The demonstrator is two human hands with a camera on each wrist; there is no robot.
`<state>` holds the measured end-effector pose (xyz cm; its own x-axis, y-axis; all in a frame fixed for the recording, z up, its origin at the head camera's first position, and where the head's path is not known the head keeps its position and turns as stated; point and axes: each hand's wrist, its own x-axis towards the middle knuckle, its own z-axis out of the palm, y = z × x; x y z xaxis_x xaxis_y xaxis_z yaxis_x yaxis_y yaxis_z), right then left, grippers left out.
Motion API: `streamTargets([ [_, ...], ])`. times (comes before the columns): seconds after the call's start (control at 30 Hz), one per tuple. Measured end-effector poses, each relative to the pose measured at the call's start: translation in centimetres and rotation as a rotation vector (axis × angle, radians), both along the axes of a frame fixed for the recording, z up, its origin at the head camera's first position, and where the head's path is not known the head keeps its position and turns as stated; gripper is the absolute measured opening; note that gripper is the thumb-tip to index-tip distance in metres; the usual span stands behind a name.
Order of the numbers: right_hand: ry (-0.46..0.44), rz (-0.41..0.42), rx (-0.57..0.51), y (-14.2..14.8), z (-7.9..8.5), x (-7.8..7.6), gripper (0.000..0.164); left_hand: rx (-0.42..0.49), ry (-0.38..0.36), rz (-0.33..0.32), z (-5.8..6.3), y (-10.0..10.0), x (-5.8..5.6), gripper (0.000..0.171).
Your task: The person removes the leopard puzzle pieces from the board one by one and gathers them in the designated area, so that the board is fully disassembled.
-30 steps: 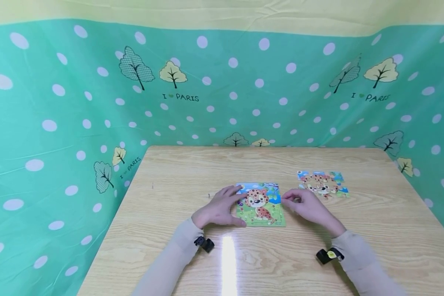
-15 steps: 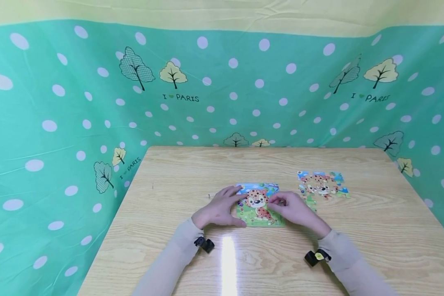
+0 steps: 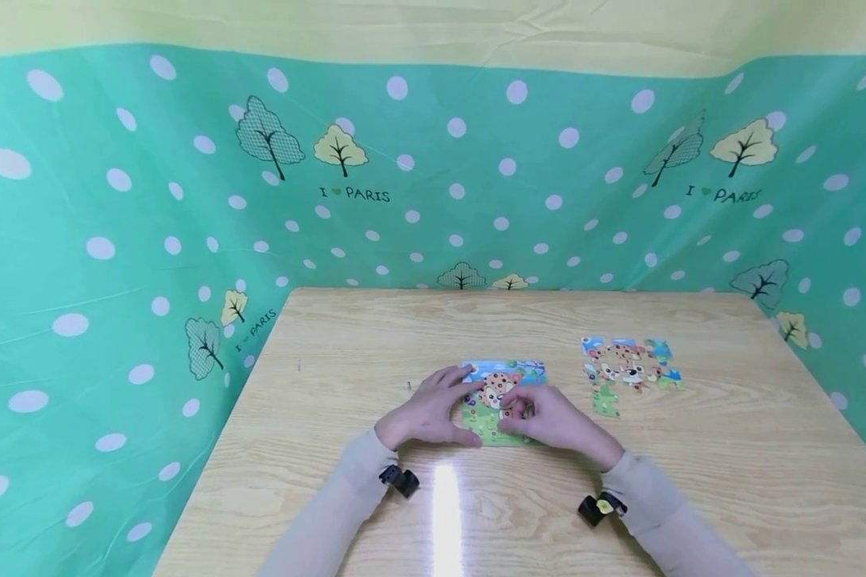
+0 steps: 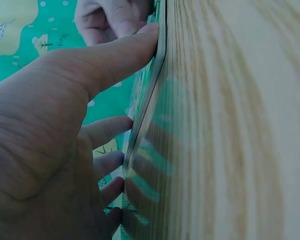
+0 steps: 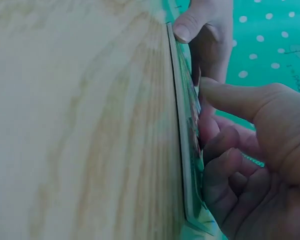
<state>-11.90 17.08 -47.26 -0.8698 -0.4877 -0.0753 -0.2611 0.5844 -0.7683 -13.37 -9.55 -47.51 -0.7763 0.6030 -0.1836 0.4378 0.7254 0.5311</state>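
Note:
A square jigsaw puzzle (image 3: 479, 418) with a spotted leopard cub picture lies on the wooden table. My left hand (image 3: 433, 407) spreads over its left side, the thumb (image 4: 132, 42) resting at the near edge and the extended fingers touching the left part. Over the puzzle's lower middle, my right hand (image 3: 548, 417) covers part of the cub. Its thumb and finger pinch a thin puzzle piece (image 5: 198, 79), seen edge-on and tilted up from the puzzle in the right wrist view. The piece's picture is hidden from me.
Right of the puzzle, several puzzle pieces (image 3: 624, 365) lie grouped into part of a leopard picture, with a green piece (image 3: 606, 400) at their lower left. The wooden table (image 3: 361, 336) ends at a dotted green curtain (image 3: 505, 168) at the back and sides.
My right hand has moved left from the puzzle's right edge to over its lower middle, uncovering the green piece at right. My left hand has stayed in place.

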Motion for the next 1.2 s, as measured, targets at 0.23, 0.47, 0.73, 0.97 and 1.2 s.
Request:
streamTargets([
  [0.23,-0.052,0.039,0.031,-0.29,-0.44,-0.03,0.040,-0.003,-0.005,0.006,-0.14,0.15,0.27,0.102],
  [0.47,-0.068,0.035,0.052,-0.49,-0.41,-0.07,0.032,-0.006,0.006,-0.002,-0.21,0.04,0.20,0.102],
  [0.73,-0.065,0.013,0.046,-0.65,-0.33,0.01,0.032,0.007,0.001,-0.005,-0.12,-0.05,0.10,0.102],
  [0.97,-0.064,0.003,0.013,-0.57,-0.25,0.06,0.033,0.003,0.001,-0.006,-0.09,-0.04,0.04,0.101],
  [1.2,-0.065,-0.033,0.017,-0.52,-0.33,-0.01,0.030,0.011,0.001,-0.004,0.06,0.02,0.00,0.102],
])
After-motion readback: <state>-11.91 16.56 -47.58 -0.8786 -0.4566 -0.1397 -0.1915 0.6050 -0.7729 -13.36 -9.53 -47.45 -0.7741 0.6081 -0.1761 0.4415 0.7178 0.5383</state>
